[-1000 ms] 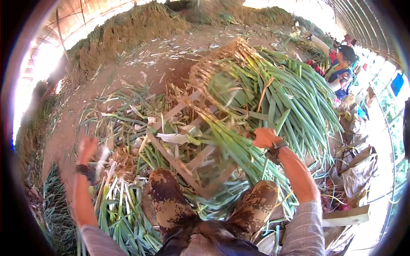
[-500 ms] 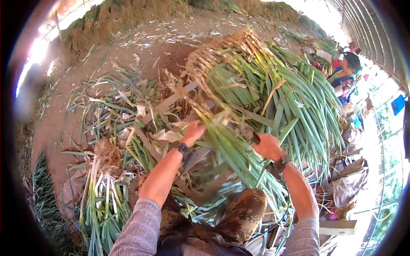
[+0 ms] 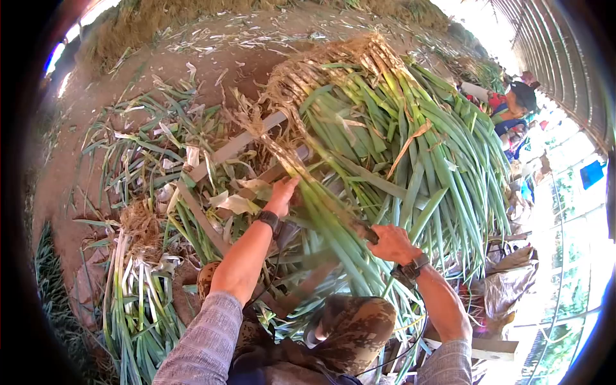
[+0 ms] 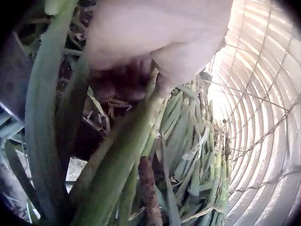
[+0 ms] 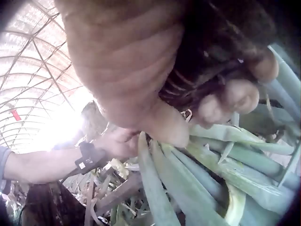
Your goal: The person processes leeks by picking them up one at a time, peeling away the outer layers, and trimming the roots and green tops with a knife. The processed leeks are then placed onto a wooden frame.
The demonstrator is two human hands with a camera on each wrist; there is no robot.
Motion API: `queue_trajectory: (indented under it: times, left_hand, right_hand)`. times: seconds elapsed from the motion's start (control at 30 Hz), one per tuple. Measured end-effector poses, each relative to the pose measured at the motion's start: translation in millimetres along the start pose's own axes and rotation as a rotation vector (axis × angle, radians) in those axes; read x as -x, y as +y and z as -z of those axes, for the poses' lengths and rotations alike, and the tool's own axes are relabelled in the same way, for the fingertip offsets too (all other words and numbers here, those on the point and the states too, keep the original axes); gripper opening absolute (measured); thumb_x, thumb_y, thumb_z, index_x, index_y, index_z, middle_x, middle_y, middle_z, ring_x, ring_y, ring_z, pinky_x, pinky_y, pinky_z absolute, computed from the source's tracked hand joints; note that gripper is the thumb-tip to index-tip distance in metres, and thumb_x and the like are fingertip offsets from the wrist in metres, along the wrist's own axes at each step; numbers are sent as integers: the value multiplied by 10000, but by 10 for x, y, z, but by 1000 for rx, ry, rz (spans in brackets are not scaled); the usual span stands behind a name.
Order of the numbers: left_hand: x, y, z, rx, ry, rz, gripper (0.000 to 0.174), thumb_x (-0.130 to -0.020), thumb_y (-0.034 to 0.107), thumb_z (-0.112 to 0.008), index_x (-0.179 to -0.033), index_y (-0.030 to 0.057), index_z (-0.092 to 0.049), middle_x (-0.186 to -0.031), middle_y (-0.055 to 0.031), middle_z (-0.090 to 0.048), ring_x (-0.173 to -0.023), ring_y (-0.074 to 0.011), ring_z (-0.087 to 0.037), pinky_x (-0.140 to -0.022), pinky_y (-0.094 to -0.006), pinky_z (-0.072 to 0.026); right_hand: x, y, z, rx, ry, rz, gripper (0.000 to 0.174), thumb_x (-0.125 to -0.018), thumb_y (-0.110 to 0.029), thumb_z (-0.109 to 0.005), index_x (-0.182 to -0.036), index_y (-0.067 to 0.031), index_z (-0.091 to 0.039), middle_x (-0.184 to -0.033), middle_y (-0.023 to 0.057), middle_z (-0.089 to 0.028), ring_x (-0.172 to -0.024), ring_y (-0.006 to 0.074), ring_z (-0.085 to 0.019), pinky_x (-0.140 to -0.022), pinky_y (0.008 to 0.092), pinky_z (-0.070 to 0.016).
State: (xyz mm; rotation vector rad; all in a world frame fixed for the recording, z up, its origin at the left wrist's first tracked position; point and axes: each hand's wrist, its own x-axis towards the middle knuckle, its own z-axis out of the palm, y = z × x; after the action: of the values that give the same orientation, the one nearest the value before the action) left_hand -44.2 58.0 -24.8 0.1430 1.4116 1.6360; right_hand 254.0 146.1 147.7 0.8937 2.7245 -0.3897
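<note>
While a trimmed pile (image 3: pixel 138 285) of pale-stemmed green onions lies at the lower left of the frame on the dirt floor (image 3: pixel 90 147), all the action sits nearer the middle. Just right of that pile, wooden slats (image 3: pixel 234 147) run up through loose leaves and husks. Now the left hand (image 3: pixel 282 196), centre frame: its fingers are wrapped round the bunch (image 3: pixel 327 221) of green onions, up towards the dry, rooty end. That bunch slants from the upper middle down to the lower right, over the person's knee. On to the right hand (image 3: pixel 388 242), just right of centre: it is clenched tight on a dark object (image 3: pixel 367 232), hard against the same bunch, and I cannot make out what that object is. Behind both hands the big heap (image 3: pixel 423 141) of green onions fills the upper right. At the far right edge another person (image 3: pixel 513 106) is bent low.
</note>
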Motion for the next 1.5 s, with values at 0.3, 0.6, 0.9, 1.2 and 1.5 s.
queue_trajectory:
  times: [0.3, 0.6, 0.9, 1.2, 1.5]
  left_hand:
    - [835, -295, -134, 251, -393, 183, 261, -973, 257, -581, -1149, 65, -582, -1078, -93, -665, -903, -239, -671, -719, -410, -562]
    - [1054, -683, -193, 436, -274, 28, 322, -1019, 347, -492, -1205, 94, -559, -1136, -72, -650, -989, -245, -650, -826, -450, -549]
    - [992, -752, -221, 401, -225, 27, 308, -1025, 339, -479, -1203, 101, -561, -1101, -58, -655, -967, -227, -656, -798, -432, -556]
    - [910, -839, -124, 412, -205, 35, 274, -1019, 338, -495, -1155, 110, -563, -1066, -75, -653, -934, -231, -654, -778, -420, -555]
    - [776, -653, 292, 604, -36, 28, 350, -1049, 400, -381, -1140, 90, -515, -1052, -73, -521, -992, -273, -555, -822, -487, -505]
  right_hand:
    - [411, 272, -261, -58, 0, 42, 268, -787, -284, -618, -922, -53, -612, -733, 205, -643, -751, 443, -627, -713, 525, -492]
    - [136, 3, -357, 5, 13, 99, 318, -817, -332, -649, -970, -53, -638, -764, 212, -661, -755, 424, -636, -705, 519, -488]
    - [-543, -585, -167, -65, 23, 111, 275, -771, -300, -605, -902, -64, -655, -820, 214, -666, -809, 433, -629, -727, 525, -477]
    - [-558, -598, -20, 63, -59, 218, 293, -758, -323, -616, -886, -61, -652, -801, 205, -660, -781, 415, -631, -720, 482, -491]
    - [529, -92, -51, 59, -194, 65, 254, -806, -319, -618, -916, -91, -631, -793, 191, -673, -790, 405, -655, -724, 501, -504]
